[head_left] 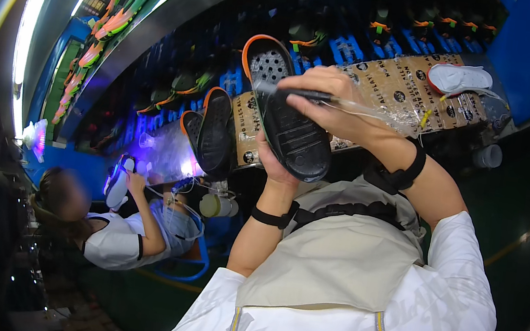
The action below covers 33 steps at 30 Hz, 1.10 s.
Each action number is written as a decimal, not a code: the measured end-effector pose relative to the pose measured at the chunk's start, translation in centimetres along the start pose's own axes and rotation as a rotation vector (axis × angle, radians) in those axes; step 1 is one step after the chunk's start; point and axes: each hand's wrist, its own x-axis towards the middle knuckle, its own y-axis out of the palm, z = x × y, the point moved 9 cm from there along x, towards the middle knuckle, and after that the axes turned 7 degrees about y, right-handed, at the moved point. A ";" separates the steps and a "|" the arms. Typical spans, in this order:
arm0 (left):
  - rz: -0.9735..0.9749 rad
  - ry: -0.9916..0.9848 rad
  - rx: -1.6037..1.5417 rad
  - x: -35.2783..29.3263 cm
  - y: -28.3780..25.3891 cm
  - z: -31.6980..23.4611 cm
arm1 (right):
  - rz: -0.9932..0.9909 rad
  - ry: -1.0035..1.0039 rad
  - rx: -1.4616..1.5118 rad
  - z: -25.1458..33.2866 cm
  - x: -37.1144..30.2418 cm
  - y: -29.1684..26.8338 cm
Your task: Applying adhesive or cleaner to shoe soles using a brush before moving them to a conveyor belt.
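Note:
My left hand point(272, 162) is closed around the lower side of a black shoe point(297, 144). The shoe has a bright orange rim at its far end, many small round holes there, and a ribbed surface at the near end. Over its middle, my right hand point(327, 88) grips a slim black-handled brush point(307, 95) whose pale, blurred tip is close to the holed part. A clear thin tube point(367, 112) runs from the brush back past my right wrist. Whether the tip touches the shoe I cannot tell.
A cardboard-covered bench point(396, 92) lies beyond my hands, with a white shoe piece point(461, 78) at its right. Two black shoes point(215, 131) stand left. A co-worker point(128, 231) holds another shoe at far left. Shoes on blue holders point(348, 50) line the back.

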 end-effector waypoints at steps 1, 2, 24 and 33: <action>-0.003 0.001 -0.001 0.0 -0.3 0.0 | 0.003 0.002 0.002 0.1 -0.1 -0.1; 0.029 0.001 -0.067 0.2 -0.7 -0.1 | 0.106 -0.080 -0.088 1.1 -0.4 0.7; 0.297 -0.004 -0.043 2.9 6.0 -4.5 | 0.646 -0.069 0.250 4.9 -2.5 1.8; 0.129 0.116 -0.005 2.3 3.3 -4.6 | -0.213 -0.156 -0.064 4.2 0.0 -1.2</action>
